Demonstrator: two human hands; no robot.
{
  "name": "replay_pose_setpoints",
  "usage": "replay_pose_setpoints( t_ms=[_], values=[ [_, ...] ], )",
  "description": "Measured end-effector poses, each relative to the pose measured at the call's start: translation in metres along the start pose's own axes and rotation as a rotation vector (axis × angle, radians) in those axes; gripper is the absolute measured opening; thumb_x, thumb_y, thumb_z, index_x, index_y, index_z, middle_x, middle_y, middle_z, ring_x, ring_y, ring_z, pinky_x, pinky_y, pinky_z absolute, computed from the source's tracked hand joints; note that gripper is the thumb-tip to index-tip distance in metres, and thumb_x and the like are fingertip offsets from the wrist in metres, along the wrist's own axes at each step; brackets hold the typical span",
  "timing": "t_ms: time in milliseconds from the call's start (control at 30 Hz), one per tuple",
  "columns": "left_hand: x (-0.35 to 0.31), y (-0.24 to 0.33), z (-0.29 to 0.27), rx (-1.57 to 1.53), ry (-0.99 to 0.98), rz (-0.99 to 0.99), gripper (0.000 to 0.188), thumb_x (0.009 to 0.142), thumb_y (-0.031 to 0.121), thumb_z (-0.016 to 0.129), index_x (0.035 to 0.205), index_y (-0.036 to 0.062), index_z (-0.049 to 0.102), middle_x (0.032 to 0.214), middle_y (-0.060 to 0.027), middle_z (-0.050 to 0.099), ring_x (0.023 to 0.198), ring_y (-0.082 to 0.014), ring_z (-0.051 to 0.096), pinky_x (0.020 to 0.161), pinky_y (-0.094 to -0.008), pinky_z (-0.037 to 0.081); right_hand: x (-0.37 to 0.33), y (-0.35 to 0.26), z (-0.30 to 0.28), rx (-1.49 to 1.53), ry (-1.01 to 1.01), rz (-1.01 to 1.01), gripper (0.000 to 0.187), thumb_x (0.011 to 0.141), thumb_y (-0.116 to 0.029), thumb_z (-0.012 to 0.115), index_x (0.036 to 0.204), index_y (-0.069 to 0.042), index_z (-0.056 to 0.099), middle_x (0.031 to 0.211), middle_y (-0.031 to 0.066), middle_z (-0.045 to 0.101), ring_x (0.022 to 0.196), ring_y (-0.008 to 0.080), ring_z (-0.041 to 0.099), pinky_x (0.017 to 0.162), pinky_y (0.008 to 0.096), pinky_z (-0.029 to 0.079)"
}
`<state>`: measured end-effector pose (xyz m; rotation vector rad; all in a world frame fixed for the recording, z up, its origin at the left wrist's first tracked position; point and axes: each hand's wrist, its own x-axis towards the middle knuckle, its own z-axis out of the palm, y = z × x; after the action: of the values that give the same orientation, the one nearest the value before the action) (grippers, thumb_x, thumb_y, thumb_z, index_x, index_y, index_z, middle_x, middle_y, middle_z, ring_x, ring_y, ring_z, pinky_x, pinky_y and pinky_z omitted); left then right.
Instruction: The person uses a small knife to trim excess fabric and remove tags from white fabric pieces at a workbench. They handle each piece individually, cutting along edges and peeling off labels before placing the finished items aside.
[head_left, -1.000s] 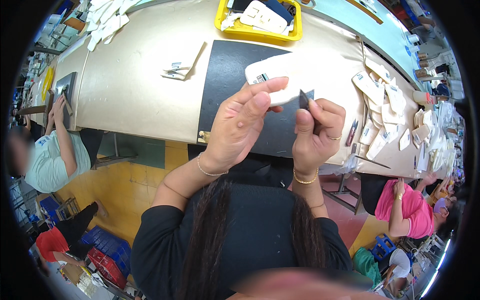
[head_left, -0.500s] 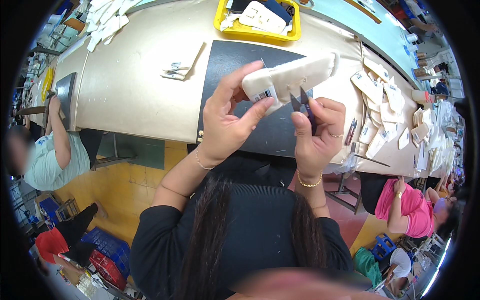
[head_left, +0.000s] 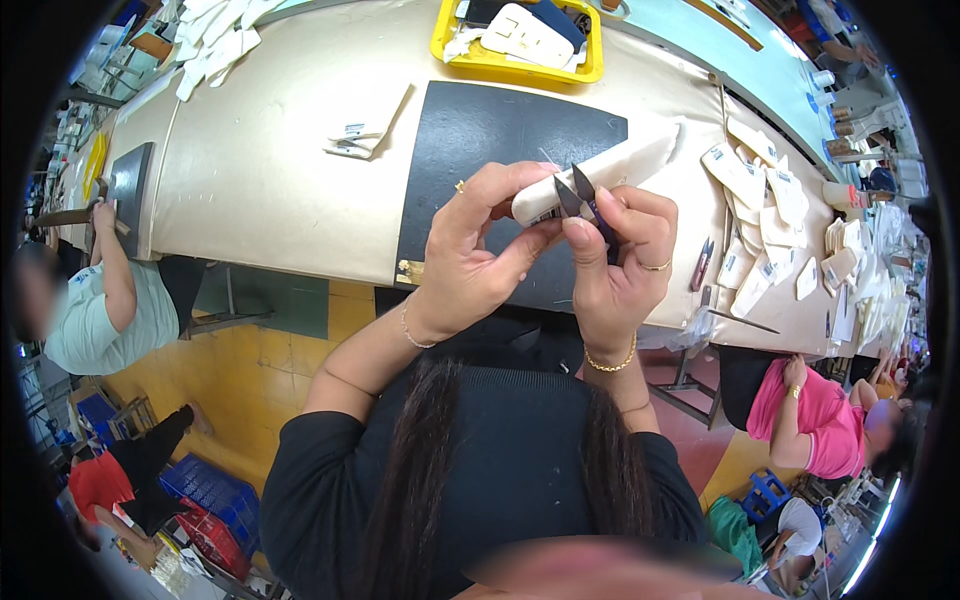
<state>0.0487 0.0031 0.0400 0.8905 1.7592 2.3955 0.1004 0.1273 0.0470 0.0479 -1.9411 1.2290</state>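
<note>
A cream fabric piece [head_left: 625, 163], long and padded-looking with a printed label partly covered, is pinched between the thumb and fingers of my left hand [head_left: 475, 250]. It is tilted so that its narrow side shows. My right hand [head_left: 625, 255] holds small dark thread snips [head_left: 583, 195], their pointed blades apart and directed up and left. The blades lie against or just in front of the fabric's near edge; I cannot tell whether they touch it. Below both hands is a dark board [head_left: 510, 125] on the cream-covered table [head_left: 270, 160].
A small stack of cream pieces [head_left: 358, 140] lies left of the board. A yellow tray [head_left: 515, 66] with fabric pieces stands at the far side. To the right are a loose cream pile [head_left: 760, 210] and another pair of snips [head_left: 702, 264]. Co-workers sit on both sides.
The fabric piece has turned from its broad labelled face to its narrow side. Both hands have come closer together, and the snips have moved left toward the piece's near end.
</note>
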Motion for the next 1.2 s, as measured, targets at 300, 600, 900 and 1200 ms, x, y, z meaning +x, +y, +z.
replay_pose_setpoints(
  t_ms=[300,600,900,1200],
  values=[
    [0.0,0.001,-0.004,0.106,0.005,0.042,0.04,0.078,-0.005,0.069,0.115,0.0056,0.058,0.102,-0.0089,0.062,0.088,-0.0181,0.06,0.077,-0.0278,0.048,0.001,-0.003,-0.003,-0.078,-0.024,-0.035,0.022,0.077,-0.005,0.076,0.094,-0.002,0.062,0.091,0.0082,0.059,0.074,0.0154,0.056,0.061,0.0259,0.047],
    [0.013,-0.002,-0.024,0.546,0.077,0.468,0.025,0.074,0.001,0.069,0.095,0.0142,0.065,0.107,-0.0054,0.062,0.102,-0.0264,0.059,0.09,-0.0376,0.038,-0.006,-0.012,-0.018,0.188,-0.06,0.308,0.025,0.075,-0.009,0.078,0.093,-0.002,0.063,0.091,0.0071,0.057,0.066,0.0071,0.048,0.057,0.0189,0.041],
    [0.01,0.004,-0.029,0.755,0.057,0.544,0.031,0.069,0.003,0.069,0.093,0.0223,0.066,0.11,-0.0027,0.061,0.111,-0.0267,0.052,0.098,-0.0436,0.027,-0.002,-0.012,-0.015,0.051,-0.162,0.147,0.024,0.074,-0.009,0.079,0.092,-0.002,0.064,0.087,0.0056,0.057,0.059,0.005,0.045,0.051,0.0189,0.04],
    [0.009,0.001,-0.03,0.785,0.104,0.583,0.03,0.068,0.005,0.071,0.09,0.0242,0.068,0.112,-0.0045,0.055,0.117,-0.0283,0.042,0.095,-0.0402,0.032,-0.003,-0.014,-0.018,0.038,-0.179,0.16,0.023,0.075,-0.009,0.079,0.091,-0.002,0.064,0.087,0.0056,0.057,0.059,0.0049,0.046,0.05,0.0189,0.039]
  ],
)
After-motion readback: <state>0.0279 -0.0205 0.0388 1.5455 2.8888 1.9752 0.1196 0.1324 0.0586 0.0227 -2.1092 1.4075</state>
